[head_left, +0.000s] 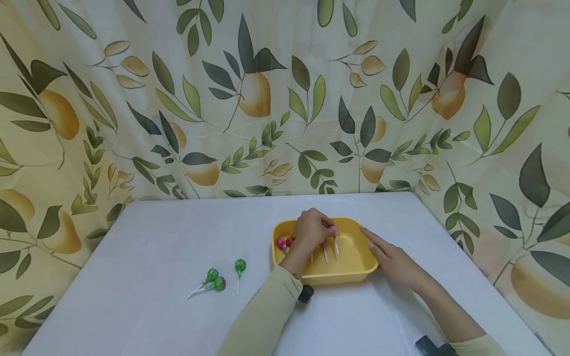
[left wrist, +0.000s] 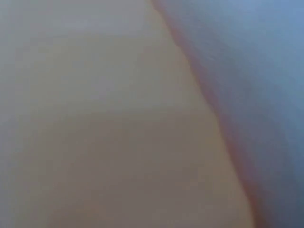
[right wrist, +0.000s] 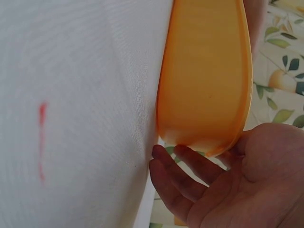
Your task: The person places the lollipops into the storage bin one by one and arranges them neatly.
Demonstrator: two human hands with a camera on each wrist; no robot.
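A yellow plastic tray (head_left: pixel 347 279) stands on the table with several lollipops in it. My left hand (head_left: pixel 311 228) reaches over the tray and pinches a pink-wrapped lollipop (head_left: pixel 334 230) by its head, the white stick pointing down. Beside it lies another pink lollipop (head_left: pixel 324 244), partly under the hand. At the tray's left end are a pink lollipop (head_left: pixel 281 243) and a red lollipop (head_left: pixel 290 240). My right hand (head_left: pixel 396 262) rests its extended fingers against the tray's right end (right wrist: pixel 204 137). The left wrist view is a blur, with no lollipop discernible.
Left of the tray, a single green lollipop (head_left: pixel 240 266) lies near a small cluster of green lollipops (head_left: pixel 213 276). White cloth covers the table (head_left: pixel 156 247). A patterned curtain (head_left: pixel 285 99) hangs behind it. Each wrist carries a black camera.
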